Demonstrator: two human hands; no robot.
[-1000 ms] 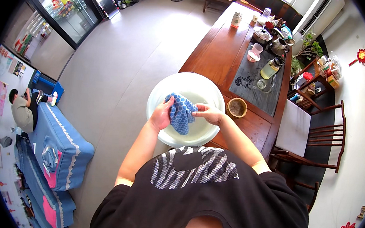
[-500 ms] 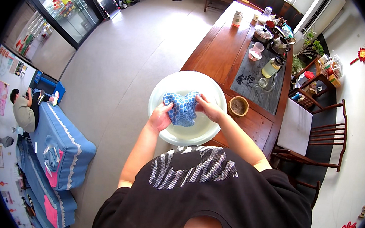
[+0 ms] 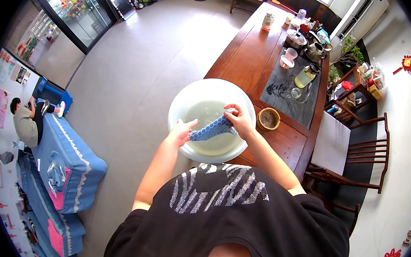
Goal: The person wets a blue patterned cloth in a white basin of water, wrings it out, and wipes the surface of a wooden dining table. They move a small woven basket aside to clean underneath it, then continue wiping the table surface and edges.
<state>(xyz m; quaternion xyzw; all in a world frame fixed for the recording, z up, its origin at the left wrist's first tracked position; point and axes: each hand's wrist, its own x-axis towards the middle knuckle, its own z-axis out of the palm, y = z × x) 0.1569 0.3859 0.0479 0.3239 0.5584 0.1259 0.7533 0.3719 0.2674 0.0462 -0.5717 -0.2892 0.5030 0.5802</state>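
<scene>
Table (image 3: 243, 49) right of L hand (image 3: 181, 130) (loosely closed) & R hand (image 3: 238, 119) (pinched), both grips on blue cloth (image 3: 211, 129), over basin (image 3: 179, 103) prob. to catch drips.

The brown wooden table (image 3: 242, 59) has a black panel (image 3: 276, 104) set into its top toward the right edge. On the panel stand a jug of pale yellow liquid (image 3: 304, 78), a small clear glass dish (image 3: 295, 93) and a pinkish cup (image 3: 287, 63). A lidded pot (image 3: 296, 38) and a metal kettle (image 3: 314, 53) stand toward the far right corner, a packet (image 3: 267, 22) nearer the far left corner. A round brown bowl (image 3: 268, 119) sits beside the panel's near end. A white basin (image 3: 181, 95) overlaps the left edge; its support is hidden.
</scene>
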